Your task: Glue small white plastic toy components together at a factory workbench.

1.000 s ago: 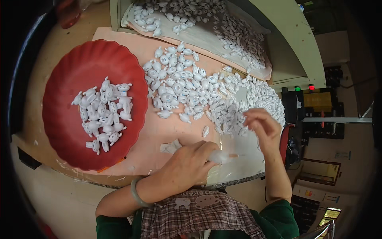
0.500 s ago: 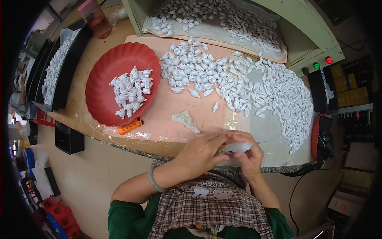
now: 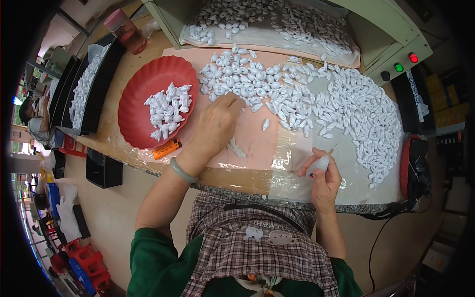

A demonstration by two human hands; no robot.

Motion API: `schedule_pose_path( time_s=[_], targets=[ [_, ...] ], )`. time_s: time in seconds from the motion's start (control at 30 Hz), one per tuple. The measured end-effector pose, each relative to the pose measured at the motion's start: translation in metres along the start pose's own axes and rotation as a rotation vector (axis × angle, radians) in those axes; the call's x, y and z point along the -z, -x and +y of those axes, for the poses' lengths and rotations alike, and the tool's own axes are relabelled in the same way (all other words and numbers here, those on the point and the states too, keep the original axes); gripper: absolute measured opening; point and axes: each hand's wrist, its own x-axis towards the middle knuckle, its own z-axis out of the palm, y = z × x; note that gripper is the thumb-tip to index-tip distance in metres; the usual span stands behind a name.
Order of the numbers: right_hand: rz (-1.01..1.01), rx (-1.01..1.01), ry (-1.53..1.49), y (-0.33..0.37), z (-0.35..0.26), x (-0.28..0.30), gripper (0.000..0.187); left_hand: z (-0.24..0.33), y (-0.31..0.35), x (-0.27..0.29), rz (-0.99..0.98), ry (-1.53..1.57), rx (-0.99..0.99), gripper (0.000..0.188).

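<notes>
A: The left hand reaches into the white pieces spread on the table, fingers bunched; I cannot tell if they have closed on one.

B: Best lift just one (they lie crowded). The right hand is clamped on a small white tool near the table's edge.

A: A red bowl holds more; an orange lighter lies beside it.

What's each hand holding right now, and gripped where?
The right hand pinches a small white piece around its body, with a thin stick jutting from the top. The left hand rests fingertips on the loose white pieces; no grip visible.
</notes>
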Motion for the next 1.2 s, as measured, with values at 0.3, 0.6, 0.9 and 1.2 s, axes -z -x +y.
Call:
schedule_pose_path(
  time_s=[0.3,0.6,0.9,1.2],
  targets=[
    [0.058,-0.110,-0.065,-0.001,-0.005,-0.002,0.047,0.033,0.012,0.025,-0.164,0.737,0.338,0.020],
    [0.040,-0.231,-0.263,-0.004,-0.011,-0.002,0.038,0.071,0.056,0.018,-0.276,1.855,0.793,0.029],
    [0.171,-0.191,-0.312,-0.002,-0.016,-0.003,0.044,0.075,0.071,0.003,-0.337,2.047,0.896,0.033],
    [0.193,-0.072,-0.099,0.002,-0.023,-0.006,0.054,0.078,0.071,0.005,-0.380,2.006,0.974,0.033]
  ],
)
